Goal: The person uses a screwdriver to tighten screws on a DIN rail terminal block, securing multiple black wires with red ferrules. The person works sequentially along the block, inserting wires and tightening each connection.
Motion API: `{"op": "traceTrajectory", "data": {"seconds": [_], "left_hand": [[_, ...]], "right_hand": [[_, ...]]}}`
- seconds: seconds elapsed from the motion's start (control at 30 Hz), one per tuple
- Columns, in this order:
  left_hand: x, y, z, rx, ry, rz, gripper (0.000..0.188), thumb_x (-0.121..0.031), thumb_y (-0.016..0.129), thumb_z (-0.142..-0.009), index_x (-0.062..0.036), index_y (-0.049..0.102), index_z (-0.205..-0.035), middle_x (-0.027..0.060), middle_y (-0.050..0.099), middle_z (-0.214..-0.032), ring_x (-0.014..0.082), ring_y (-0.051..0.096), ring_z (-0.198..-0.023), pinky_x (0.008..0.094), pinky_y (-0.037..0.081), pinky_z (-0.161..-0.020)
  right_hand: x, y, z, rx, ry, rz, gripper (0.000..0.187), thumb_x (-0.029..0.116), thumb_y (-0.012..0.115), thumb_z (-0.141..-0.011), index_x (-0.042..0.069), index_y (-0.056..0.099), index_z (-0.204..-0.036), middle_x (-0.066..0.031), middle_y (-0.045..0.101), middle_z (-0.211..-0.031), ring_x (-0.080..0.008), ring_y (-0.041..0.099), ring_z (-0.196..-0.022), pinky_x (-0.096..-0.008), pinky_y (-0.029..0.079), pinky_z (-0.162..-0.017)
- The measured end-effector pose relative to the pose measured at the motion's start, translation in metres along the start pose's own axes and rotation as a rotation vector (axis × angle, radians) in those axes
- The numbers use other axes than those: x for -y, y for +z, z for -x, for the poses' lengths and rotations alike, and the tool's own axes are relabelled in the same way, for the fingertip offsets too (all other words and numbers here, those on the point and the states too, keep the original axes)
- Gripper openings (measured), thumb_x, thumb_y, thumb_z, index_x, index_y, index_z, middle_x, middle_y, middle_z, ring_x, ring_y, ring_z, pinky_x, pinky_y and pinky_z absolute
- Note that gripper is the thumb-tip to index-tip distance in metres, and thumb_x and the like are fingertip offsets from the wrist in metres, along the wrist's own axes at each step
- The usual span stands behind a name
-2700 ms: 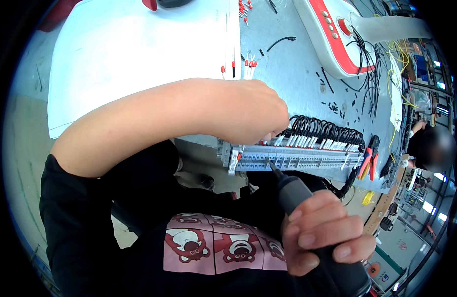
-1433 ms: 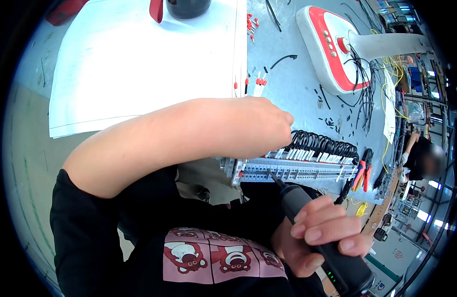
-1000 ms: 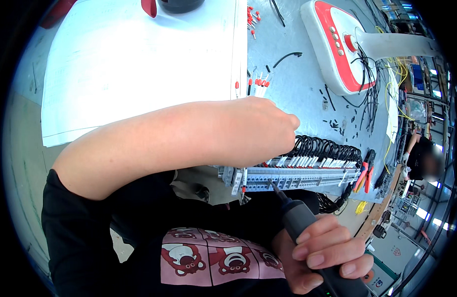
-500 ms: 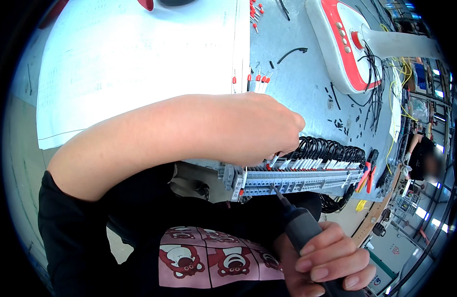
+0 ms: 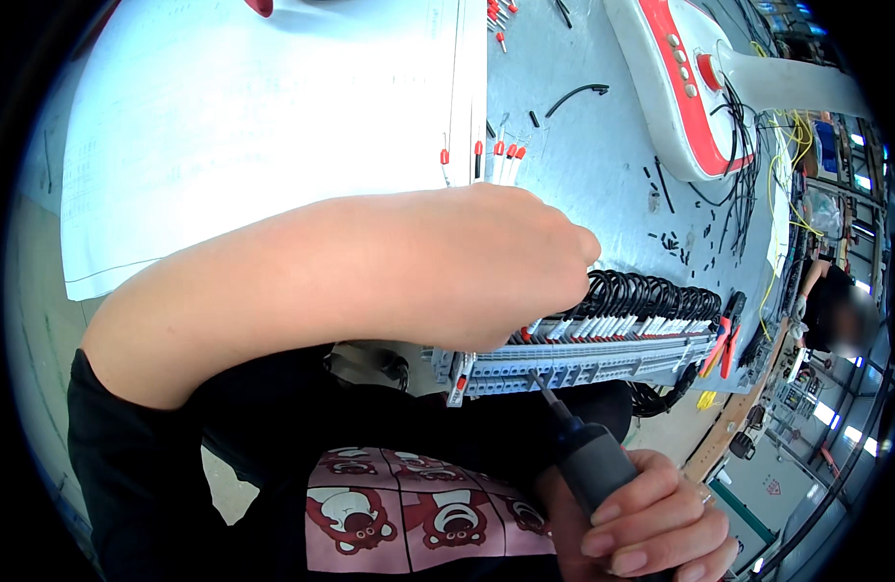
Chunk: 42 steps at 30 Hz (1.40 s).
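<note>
My right hand is wrapped round a dark powered screwdriver. Its thin bit points up and left, with the tip at the front face of a long grey terminal block row. Over the left end of that row bends my left hand, its fingers curled down and closed on a wire with a white sleeve; the fingertips are mostly hidden by the hand. Looped black wires with white sleeves and red ends line the row's far side.
A large paper sheet covers the left of the table. Loose red-tipped pieces lie beyond my left hand. A white and red fan base stands far right; red-handled pliers lie beside the row's right end. Another person is at far right.
My left hand has lowered slightly toward the terminal row and covers more of its left end. The screwdriver remains at the row with little shift. The whole view has shifted slightly.
</note>
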<state>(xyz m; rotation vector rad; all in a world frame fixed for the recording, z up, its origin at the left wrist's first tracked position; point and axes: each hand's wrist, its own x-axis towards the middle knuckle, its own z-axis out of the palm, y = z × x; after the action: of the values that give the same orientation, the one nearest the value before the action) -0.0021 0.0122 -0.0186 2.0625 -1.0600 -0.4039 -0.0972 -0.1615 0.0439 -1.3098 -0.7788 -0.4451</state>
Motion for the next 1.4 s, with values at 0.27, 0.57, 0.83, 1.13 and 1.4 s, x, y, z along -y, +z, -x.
{"op": "traceTrajectory", "data": {"seconds": [0.27, 0.57, 0.83, 1.13, 1.4], "left_hand": [[0.002, 0.0, -0.002, 0.054, -0.033, 0.035, 0.004, 0.003, 0.06, -0.076, 0.0055, 0.063, -0.075, 0.0138, 0.056, -0.081, 0.0294, 0.06, -0.079, 0.0384, 0.05, -0.074], [0.004, -0.001, -0.003, 0.083, 0.02, 0.019, 0.008, 0.004, 0.06, -0.074, 0.0033, 0.066, -0.078, 0.0128, 0.06, -0.082, 0.0293, 0.062, -0.082, 0.0379, 0.049, -0.079], [0.005, 0.002, -0.002, 0.085, 0.084, 0.003, 0.005, 0.003, 0.06, -0.075, 0.0007, 0.064, -0.077, 0.0112, 0.059, -0.077, 0.0273, 0.06, -0.08, 0.0363, 0.047, -0.081], [-0.002, -0.004, -0.004, 0.136, 0.054, -0.01, 0.005, -0.002, 0.059, -0.082, -0.0013, 0.062, -0.079, 0.0087, 0.061, -0.075, 0.0255, 0.06, -0.077, 0.0344, 0.045, -0.08], [-0.003, 0.004, -0.002, 0.072, 0.024, -0.027, 0.007, -0.006, 0.061, -0.084, -0.0039, 0.064, -0.078, 0.0075, 0.062, -0.077, 0.0239, 0.062, -0.08, 0.0349, 0.045, -0.082]], "right_hand": [[0.002, -0.001, -0.002, 0.03, 0.019, 0.023, 0.038, 0.009, 0.069, -0.088, 0.004, 0.041, -0.113, -0.0087, 0.056, -0.085, -0.0188, 0.056, -0.059, -0.03, 0.047, -0.054], [0.005, -0.01, 0.003, 0.051, 0.012, 0.022, 0.037, 0.009, 0.071, -0.086, 0.005, 0.042, -0.109, -0.0063, 0.052, -0.085, -0.0155, 0.054, -0.06, -0.0286, 0.046, -0.058], [-0.001, 0.003, -0.002, -0.002, 0.012, 0.01, 0.036, 0.006, 0.068, -0.087, 0.004, 0.041, -0.111, -0.0085, 0.055, -0.084, -0.0186, 0.056, -0.06, -0.0298, 0.047, -0.055], [-0.003, 0.0, -0.002, 0.027, -0.011, -0.01, 0.036, 0.007, 0.068, -0.088, 0.004, 0.041, -0.112, -0.0097, 0.055, -0.086, -0.0193, 0.056, -0.06, -0.0296, 0.047, -0.055], [0.001, -0.002, 0.0, 0.034, -0.007, 0.0, 0.039, 0.011, 0.068, -0.09, 0.003, 0.039, -0.114, -0.0108, 0.054, -0.087, -0.0201, 0.056, -0.061, -0.0302, 0.047, -0.055]]}}
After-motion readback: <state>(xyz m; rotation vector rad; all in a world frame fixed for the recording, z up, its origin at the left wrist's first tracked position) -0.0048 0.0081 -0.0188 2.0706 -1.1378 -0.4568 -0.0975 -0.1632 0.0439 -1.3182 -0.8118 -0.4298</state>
